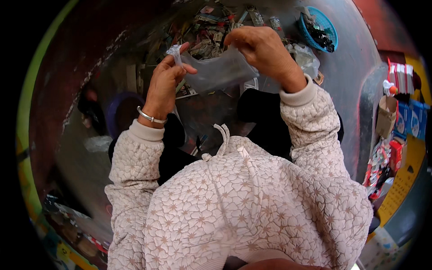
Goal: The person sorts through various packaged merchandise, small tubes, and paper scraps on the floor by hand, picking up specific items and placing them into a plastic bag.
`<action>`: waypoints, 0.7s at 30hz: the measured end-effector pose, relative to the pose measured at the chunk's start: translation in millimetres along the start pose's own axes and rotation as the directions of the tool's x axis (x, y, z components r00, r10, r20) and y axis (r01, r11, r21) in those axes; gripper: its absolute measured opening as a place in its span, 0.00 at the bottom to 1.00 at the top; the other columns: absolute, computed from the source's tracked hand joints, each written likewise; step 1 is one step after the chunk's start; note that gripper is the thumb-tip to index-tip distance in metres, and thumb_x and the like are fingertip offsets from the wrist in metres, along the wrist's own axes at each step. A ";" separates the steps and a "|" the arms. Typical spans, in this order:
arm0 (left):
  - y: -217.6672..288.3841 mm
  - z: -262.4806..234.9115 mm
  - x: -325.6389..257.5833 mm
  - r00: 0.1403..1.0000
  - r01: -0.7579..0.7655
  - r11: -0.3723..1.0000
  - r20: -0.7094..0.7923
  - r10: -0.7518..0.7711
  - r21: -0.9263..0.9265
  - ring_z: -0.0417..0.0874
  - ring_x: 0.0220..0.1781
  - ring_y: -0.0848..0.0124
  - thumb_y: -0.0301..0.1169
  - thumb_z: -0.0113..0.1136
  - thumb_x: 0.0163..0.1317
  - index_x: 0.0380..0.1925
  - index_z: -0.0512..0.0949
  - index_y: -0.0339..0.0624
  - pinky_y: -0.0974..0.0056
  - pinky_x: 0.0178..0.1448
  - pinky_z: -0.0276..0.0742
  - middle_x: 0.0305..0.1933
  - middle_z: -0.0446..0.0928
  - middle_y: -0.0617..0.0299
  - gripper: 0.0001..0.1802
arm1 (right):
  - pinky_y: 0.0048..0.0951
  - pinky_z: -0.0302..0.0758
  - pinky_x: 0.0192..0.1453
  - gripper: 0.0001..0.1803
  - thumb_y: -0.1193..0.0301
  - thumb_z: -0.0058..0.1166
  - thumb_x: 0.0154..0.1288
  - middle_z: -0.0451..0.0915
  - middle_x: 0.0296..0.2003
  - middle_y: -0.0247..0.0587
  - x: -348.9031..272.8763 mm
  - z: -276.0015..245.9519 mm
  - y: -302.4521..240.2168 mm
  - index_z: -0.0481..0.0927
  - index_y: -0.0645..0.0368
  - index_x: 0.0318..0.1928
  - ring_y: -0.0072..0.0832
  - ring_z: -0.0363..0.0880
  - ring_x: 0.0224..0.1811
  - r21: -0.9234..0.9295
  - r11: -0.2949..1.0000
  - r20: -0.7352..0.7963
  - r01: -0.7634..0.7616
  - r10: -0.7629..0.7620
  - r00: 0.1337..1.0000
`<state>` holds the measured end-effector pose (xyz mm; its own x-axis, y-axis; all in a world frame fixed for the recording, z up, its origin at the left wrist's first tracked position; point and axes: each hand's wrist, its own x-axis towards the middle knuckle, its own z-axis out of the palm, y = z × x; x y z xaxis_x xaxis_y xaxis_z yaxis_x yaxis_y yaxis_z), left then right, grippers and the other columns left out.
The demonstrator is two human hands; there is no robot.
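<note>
A see-through plastic bag point(218, 74) is stretched between my two hands, above a heap of small mixed packets and pieces point(202, 38) on the floor. My left hand point(163, 83), with a silver bangle at the wrist, grips the bag's bunched end between its fingers. At the bag's other end, my right hand point(265, 49) has its fingers curled over the edge, thumb side hidden. Nothing solid can be made out inside the bag.
A blue plastic basket point(330, 29) with black items stands at the far right. Crumpled see-through plastic point(306, 60) lies below it. Cardboard boxes point(387, 117) and red packs line the right side. A purple round rim point(112, 110) shows at the left.
</note>
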<state>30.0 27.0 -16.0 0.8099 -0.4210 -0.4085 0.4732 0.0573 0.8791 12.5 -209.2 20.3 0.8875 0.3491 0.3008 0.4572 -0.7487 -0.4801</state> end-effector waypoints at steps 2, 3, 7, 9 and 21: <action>5.8 7.3 -3.0 0.995 -0.097 0.995 0.017 0.097 0.000 0.69 0.38 0.78 0.19 0.42 0.47 0.59 0.65 0.39 0.71 0.51 0.63 0.28 0.77 0.66 0.33 | 0.36 0.73 0.37 0.08 0.77 0.54 0.52 0.79 0.29 0.43 -0.8 -3.2 13.7 0.78 0.58 0.35 0.41 0.78 0.34 -0.129 0.992 0.017 -0.007 0.009 1.000; 7.0 8.2 -3.1 0.991 -0.135 0.991 0.020 0.136 -0.022 0.69 0.37 0.79 0.19 0.42 0.47 0.59 0.64 0.39 0.71 0.51 0.63 0.28 0.77 0.66 0.33 | 0.37 0.73 0.39 0.11 0.76 0.55 0.50 0.79 0.30 0.45 -1.7 -4.3 19.3 0.78 0.58 0.37 0.42 0.78 0.34 -0.169 0.984 0.068 -0.057 0.069 0.995; 9.1 5.9 -2.5 0.937 -0.347 0.938 0.050 0.346 0.019 0.70 0.35 0.79 0.17 0.41 0.47 0.59 0.65 0.38 0.74 0.47 0.64 0.34 0.78 0.64 0.33 | 0.37 0.74 0.41 0.16 0.75 0.57 0.46 0.78 0.35 0.47 -9.4 -5.4 35.6 0.77 0.59 0.40 0.42 0.78 0.37 -0.276 0.960 0.281 -0.051 0.131 0.951; 13.5 11.9 -4.1 0.917 -0.398 0.914 0.064 0.394 0.073 0.72 0.37 0.80 0.16 0.41 0.47 0.58 0.65 0.37 0.75 0.44 0.65 0.38 0.78 0.63 0.33 | 0.38 0.74 0.41 0.16 0.75 0.57 0.45 0.77 0.37 0.47 -15.2 -3.5 32.7 0.77 0.60 0.40 0.43 0.78 0.38 -0.366 0.927 0.365 -0.083 0.225 0.903; 13.5 14.0 -8.4 0.842 -0.538 0.759 0.187 0.506 0.367 0.73 0.41 0.76 0.18 0.45 0.49 0.62 0.64 0.49 0.66 0.52 0.70 0.34 0.79 0.66 0.35 | 0.38 0.75 0.43 0.26 0.69 0.59 0.51 0.75 0.46 0.46 -14.9 -1.2 17.1 0.71 0.58 0.53 0.43 0.78 0.43 -0.415 0.901 0.456 -0.128 0.327 0.828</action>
<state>24.7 18.7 2.7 0.8564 -0.4951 0.1466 -0.2036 -0.0628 0.9770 7.0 -227.9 8.6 0.9106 0.3007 -0.2836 0.2746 -0.9529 -0.1289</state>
